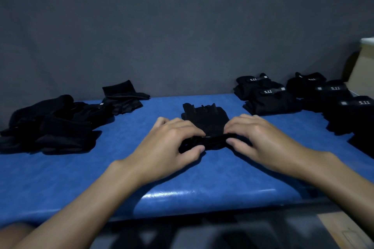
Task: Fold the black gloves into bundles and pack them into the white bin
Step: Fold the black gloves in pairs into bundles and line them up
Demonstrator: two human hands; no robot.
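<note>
1. One black glove (pixel 204 117) lies on the blue surface (pixel 202 178), its near edge rolled beneath the fingers (pixel 190 130).
2. Two hands, left hand (pixel 168 147) and right hand (pixel 261 139), each pinch that roll, thumbs on the near side.
3. Left of the fingers: one loose heap (pixel 50 125) of gloves and one folded glove (pixel 123 97).
4. Right of the fingers: five bundles (pixel 271 99) show "5.11" labels.

This is looking like a packing workshop: stacks of labelled black gloves (pixel 271 97) are lying on a blue padded bench (pixel 141 178).
</note>
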